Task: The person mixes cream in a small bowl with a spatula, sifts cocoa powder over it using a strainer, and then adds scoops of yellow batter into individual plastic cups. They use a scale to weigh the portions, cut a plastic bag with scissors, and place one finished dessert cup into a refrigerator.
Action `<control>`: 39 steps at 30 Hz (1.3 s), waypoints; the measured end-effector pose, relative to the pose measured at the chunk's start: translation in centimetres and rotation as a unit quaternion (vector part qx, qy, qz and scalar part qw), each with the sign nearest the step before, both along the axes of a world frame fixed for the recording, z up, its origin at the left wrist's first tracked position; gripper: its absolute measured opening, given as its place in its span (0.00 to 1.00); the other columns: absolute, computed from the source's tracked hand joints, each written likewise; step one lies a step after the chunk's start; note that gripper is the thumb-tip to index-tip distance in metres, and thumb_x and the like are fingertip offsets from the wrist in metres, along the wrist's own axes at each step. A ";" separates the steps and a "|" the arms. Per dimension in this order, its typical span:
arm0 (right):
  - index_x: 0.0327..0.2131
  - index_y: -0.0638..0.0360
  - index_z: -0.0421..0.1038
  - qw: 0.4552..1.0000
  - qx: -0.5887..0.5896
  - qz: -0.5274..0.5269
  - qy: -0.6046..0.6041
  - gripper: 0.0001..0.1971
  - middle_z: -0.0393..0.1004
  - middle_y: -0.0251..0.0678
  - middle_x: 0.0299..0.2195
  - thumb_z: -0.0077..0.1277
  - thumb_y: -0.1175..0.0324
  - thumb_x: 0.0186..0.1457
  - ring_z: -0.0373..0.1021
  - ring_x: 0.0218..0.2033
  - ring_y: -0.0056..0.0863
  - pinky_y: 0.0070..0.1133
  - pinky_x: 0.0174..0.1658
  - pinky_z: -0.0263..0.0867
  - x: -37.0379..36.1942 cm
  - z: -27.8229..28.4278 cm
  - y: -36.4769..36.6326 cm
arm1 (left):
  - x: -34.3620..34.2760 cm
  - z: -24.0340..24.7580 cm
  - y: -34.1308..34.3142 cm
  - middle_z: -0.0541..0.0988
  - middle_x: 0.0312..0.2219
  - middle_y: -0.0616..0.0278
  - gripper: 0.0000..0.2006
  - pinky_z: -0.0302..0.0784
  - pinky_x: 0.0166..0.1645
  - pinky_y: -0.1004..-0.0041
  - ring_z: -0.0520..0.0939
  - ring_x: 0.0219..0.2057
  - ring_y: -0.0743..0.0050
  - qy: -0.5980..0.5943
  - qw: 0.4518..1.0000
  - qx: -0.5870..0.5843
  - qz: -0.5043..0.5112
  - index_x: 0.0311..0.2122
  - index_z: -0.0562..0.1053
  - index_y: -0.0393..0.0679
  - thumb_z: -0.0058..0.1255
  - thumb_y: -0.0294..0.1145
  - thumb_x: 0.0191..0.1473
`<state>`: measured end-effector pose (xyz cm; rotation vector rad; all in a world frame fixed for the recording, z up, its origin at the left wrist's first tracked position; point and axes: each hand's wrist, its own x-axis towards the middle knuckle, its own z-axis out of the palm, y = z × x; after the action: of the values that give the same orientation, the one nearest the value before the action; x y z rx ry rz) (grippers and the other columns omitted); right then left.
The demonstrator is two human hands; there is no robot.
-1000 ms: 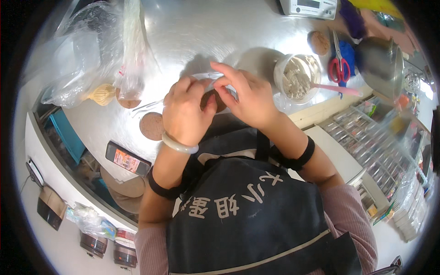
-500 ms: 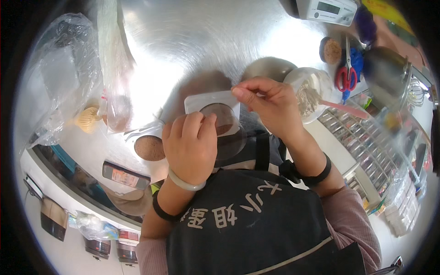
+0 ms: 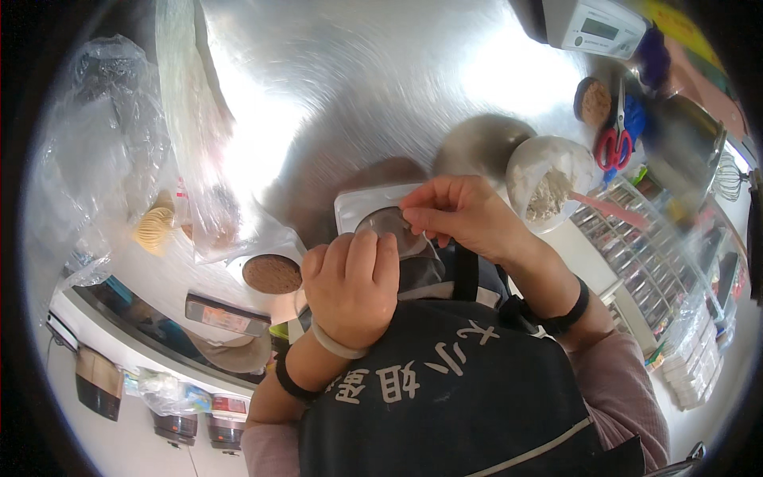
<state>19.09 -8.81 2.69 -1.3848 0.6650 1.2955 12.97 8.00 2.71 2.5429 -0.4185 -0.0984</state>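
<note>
Both hands work at a curled piece of clear plastic film [image 3: 413, 248], bent into a ring shape. My left hand [image 3: 354, 282] has its fingers closed over the film's near left side. At the upper right edge, my right hand [image 3: 469, 219] pinches the film between thumb and fingertips. Under and behind the film lies a white square board [image 3: 354, 208]; what rests on its middle is mostly hidden by the fingers and film. Left of my left hand, a brown round cake layer [image 3: 272, 274] sits on another white board.
On the right stands a white bowl [image 3: 518, 171] of pale mixture with a pink spatula [image 3: 612, 211]. Beyond are red-handled scissors [image 3: 613, 149], a brown round cake piece [image 3: 593, 103] and a scale [image 3: 596, 30]. Plastic bags [image 3: 119, 119], a bamboo whisk [image 3: 155, 226] and a phone [image 3: 226, 312] lie left.
My right hand has come down and left, closer to my left hand. The film has been drawn nearer my body and looks more tightly curved. The whole view has shifted slightly.
</note>
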 end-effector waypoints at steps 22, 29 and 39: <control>0.32 0.63 0.66 0.996 0.056 0.004 0.068 0.08 0.69 0.29 0.19 0.52 0.71 0.48 0.60 0.17 0.10 0.08 0.18 0.52 0.5 -1.4 0.3 | 0.3 -0.3 -0.1 0.69 0.21 0.64 0.04 0.56 0.24 0.73 0.71 0.21 0.73 -0.023 0.999 -0.032 -0.004 0.23 0.71 0.38 0.52 0.23 0.38; 0.29 0.63 0.67 0.995 0.077 0.009 0.061 0.08 0.69 0.30 0.20 0.54 0.71 0.46 0.63 0.19 0.11 0.07 0.20 0.54 0.5 -1.7 0.5 | 0.3 -0.3 -0.1 0.69 0.20 0.64 0.03 0.55 0.23 0.73 0.71 0.21 0.73 -0.020 0.999 -0.027 -0.002 0.22 0.70 0.38 0.52 0.23 0.39; 0.27 0.65 0.65 0.963 -0.038 0.253 -0.085 0.17 0.70 0.37 0.19 0.57 0.61 0.45 0.65 0.19 0.17 0.14 0.22 0.60 1.1 -0.6 0.4 | -0.2 -0.1 0.0 0.70 0.23 0.67 0.03 0.59 0.27 0.72 0.73 0.24 0.72 0.007 1.000 -0.020 0.001 0.23 0.73 0.41 0.54 0.25 0.40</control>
<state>20.20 -8.42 2.05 -1.7812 0.2467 1.5311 12.81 8.05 2.57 2.5012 -0.4078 -0.1050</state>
